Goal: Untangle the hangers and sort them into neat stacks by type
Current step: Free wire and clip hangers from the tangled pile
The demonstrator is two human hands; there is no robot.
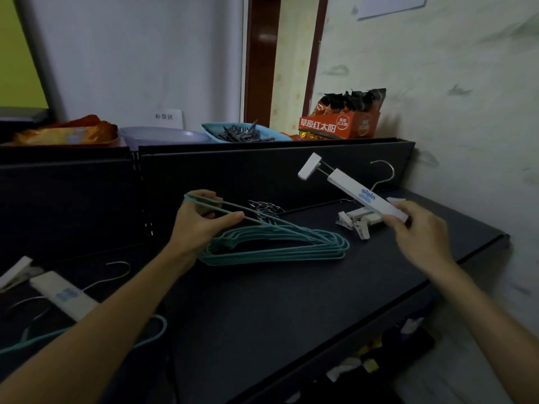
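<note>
A stack of teal wire hangers lies on the dark shelf in the middle. My left hand grips one end of the top teal hanger and holds it tilted up off the stack. My right hand grips the near end of a white clip hanger, raised at an angle above the shelf, its metal hook pointing back. Under it lie other white clip hangers. At the lower left rest another white clip hanger and a teal hanger.
Behind the shelf's black back panel stand an orange box of snack packets, a blue basket of grey clips, a lilac bowl and orange packets. A wall runs along the right.
</note>
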